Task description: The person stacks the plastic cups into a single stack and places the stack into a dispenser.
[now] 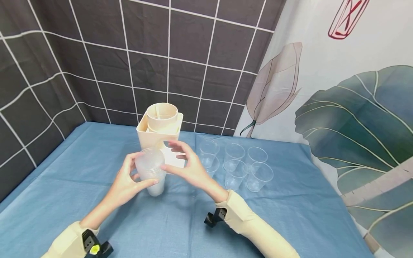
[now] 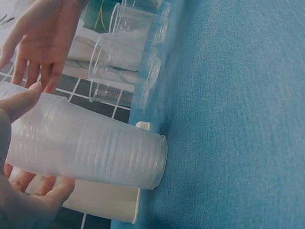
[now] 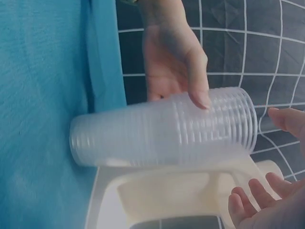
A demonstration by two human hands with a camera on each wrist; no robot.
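A tall nested stack of clear plastic cups (image 1: 151, 166) stands on the blue cloth, base down in the wrist views. My left hand (image 1: 126, 181) grips the stack's side, its thumb (image 3: 198, 86) across the near wall and the fingers round the far side. Beside the rim, my right hand (image 1: 190, 166) has its fingers spread and slightly bent, holding nothing. In the right wrist view, a gap shows between that right hand (image 3: 271, 195) and the stack's rim. Just behind the cups is a cream plastic holder (image 1: 142, 138) with a round, open-topped cylinder (image 1: 161, 118).
Several single clear cups (image 1: 236, 170) stand upright in two rows right of the hands. Blue cloth (image 1: 80, 172) covers the table. A dark gridded curtain (image 1: 145, 64) hangs behind, with a leaf-printed white one (image 1: 284, 107) at the right.
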